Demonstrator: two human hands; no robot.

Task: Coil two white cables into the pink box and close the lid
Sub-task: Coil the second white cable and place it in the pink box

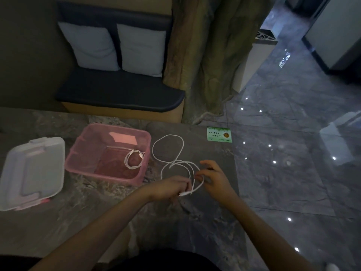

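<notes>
Both the left hand (172, 187) and right hand (214, 179) pinch 1 white cable (168, 151); the green card's (219, 134) writing is unreadable.

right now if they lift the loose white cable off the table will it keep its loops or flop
Likely floppy: the loose white cable lies in uneven, sagging loops on the table, so they would probably droop and slide apart. It looks thin and light; both the left hand and right hand grip it near one end, so the far loop would probably trail behind.
</notes>
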